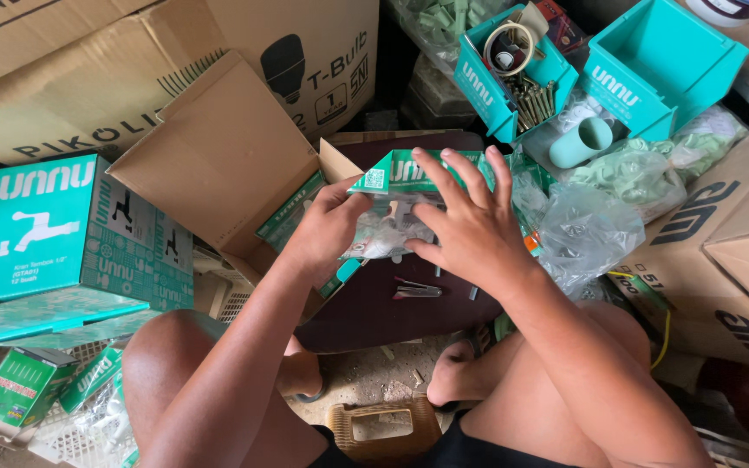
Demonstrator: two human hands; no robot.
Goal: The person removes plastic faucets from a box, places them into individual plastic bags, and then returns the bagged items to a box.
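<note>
Nearest the camera are the person's bare knees, and between them on the floor lies a small wooden stool [383, 426] with a slot cut through its top. To the near left, small green packets [21, 387] lie on a white plastic grid.

A little farther on sits a dark maroon board [374, 303], with a small metal clip [416, 290] lying on it just below the hands.

Above the board both hands meet on one thing — a small teal carton [400, 172] with its flaps open and a chrome tap in a clear bag [383, 241] hanging at its mouth. The left hand [327, 230] is closed on the left side of the carton and bag, thumb up against the teal flap. The right hand [470, 225] lies over the right side, its fingers spread and pressing on the carton's top, thumb under toward the bag. The carton is held clear of the board, in the middle of the scene.

Just left of the hands stands an open brown cardboard box [218, 156], flap raised, with more teal cartons packed inside. Farther left is a large teal box [54, 234] printed with a tap picture. To the right lie crumpled clear plastic bags [587, 230] and brown cartons [730, 243].

Farthest off, two teal plastic bins stand side by side — the left bin [483, 87] holds screws and a coil, the right bin [665, 65] shows only its bare inside, and a pale green pipe fitting [582, 141] lies just below them.
</note>
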